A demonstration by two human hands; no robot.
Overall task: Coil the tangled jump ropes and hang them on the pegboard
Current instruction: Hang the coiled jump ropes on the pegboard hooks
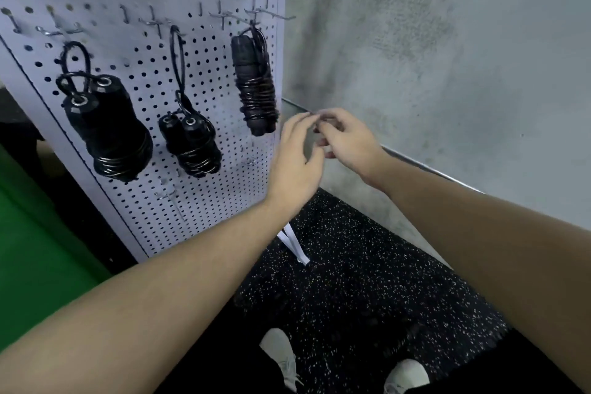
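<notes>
Both bare hands meet in the air just right of the white perforated metal pegboard (204,80), fingertips touching one another. The left hand (295,163) shows its back, fingers loosely extended toward the right hand (347,142), whose fingers are curled inward at the meeting point; the area is blurred, and whether anything is pinched between them cannot be told. Neither hand touches a rope. Nearest the hands, at the board's right edge, hangs a black jump rope bundle with its cord wound round two upright handles (254,83), suspended from a thin metal hook (256,14). Left of it, a second black jump rope bundle (192,144) hangs lower on a long cord loop, its handles tilted, cord coiled about their lower ends. Further left, a third, bulkier black jump rope bundle (107,131) hangs from looped cord, also tilted. Beyond the board stands a grey mottled concrete wall (447,57). Below lies black rubber flooring flecked with white (351,281), and at the bottom edge are two pale grey shoes (284,358).
</notes>
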